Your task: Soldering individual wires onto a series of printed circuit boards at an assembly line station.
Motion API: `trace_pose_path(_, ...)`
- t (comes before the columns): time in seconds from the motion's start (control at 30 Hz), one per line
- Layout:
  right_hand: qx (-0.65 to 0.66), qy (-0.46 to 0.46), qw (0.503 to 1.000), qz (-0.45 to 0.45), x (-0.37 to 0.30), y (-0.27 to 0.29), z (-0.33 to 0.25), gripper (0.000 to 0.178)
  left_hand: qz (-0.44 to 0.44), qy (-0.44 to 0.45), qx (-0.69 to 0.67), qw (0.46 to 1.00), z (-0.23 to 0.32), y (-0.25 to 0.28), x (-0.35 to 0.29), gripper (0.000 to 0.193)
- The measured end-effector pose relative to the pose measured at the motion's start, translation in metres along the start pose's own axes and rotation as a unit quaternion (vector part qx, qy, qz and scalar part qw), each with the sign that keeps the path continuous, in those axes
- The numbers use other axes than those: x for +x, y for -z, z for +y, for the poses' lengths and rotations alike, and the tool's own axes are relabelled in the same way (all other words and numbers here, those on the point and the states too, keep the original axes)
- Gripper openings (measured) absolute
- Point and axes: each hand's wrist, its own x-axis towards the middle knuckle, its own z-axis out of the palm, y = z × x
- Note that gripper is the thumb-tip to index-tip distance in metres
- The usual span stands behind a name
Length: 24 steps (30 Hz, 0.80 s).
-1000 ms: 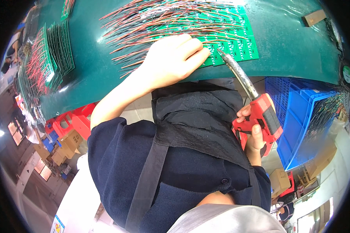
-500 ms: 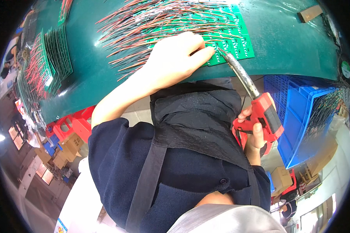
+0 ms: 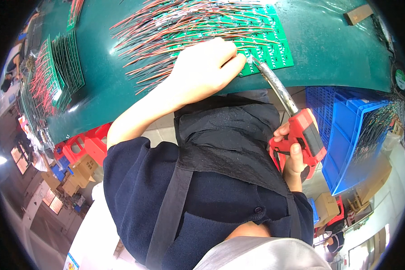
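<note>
A shiny green table (image 3: 333, 54) holds green boards (image 3: 281, 51) and thin wires (image 3: 139, 38). The left hand (image 3: 201, 69) curls over them; I can't tell if it pinches anything. The right hand (image 3: 296, 157) grips a red tool (image 3: 308, 134), pointing at the boards. A blue crate (image 3: 346, 144) and brown boxes (image 3: 84, 166) stand lower.

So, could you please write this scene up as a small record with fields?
Left hand: over the boards; its grip is hidden
Right hand: holding the soldering gun by its red handle
Gun tip: beside the left fingertips, over the boards; contact unclear
Wires: red and black, across the boards, ends reaching left
Table: green
Far left: stacked boards with red wires
Right, by the table edge: blue crate
</note>
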Motion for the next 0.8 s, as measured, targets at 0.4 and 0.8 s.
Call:
trace_pose_path(0.4,-0.011,-0.051,0.998,0.027,-0.0050,-0.0057,-0.0104,0.051,0.026,-0.023,0.006,0.999,-0.0008,-0.0014,-0.0011,0.020)
trace_pose_path(0.8,-0.008,-0.001,1.000,-0.008,0.0031,0.0014,-0.0036,0.051,0.020,-0.022,0.004,1.000,-0.0009,-0.0022,0.0001,0.020)
